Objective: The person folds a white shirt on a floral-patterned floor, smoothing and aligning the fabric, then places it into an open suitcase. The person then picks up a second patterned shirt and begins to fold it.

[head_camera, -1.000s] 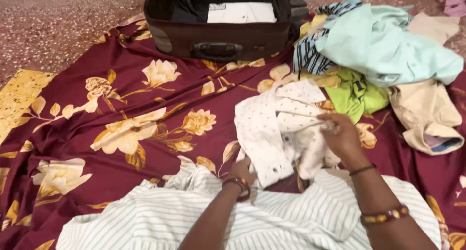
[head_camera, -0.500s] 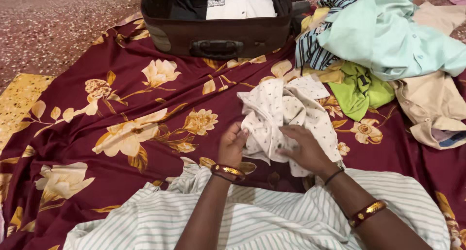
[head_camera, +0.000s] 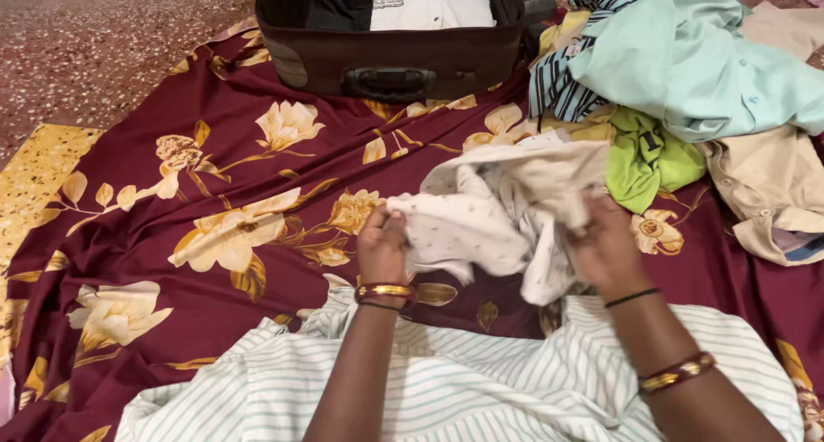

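A crumpled white shirt with small dark dots (head_camera: 489,210) is stretched between both my hands above a maroon floral sheet (head_camera: 215,193). My left hand (head_camera: 382,245) pinches its left edge. On the other side, my right hand (head_camera: 605,245) grips the bunched right part. A green-striped white garment (head_camera: 446,382) lies spread below my forearms, close to me.
An open brown suitcase (head_camera: 395,60) with a folded white item inside stands at the far edge of the sheet. A heap of clothes sits at the right: mint shirt (head_camera: 704,64), lime top (head_camera: 644,159), beige shirt (head_camera: 772,193), striped garment (head_camera: 558,90). Speckled floor (head_camera: 103,30) lies beyond.
My hands have moved apart, the left one leftward and the right one rightward, pulling the dotted shirt wider between them.
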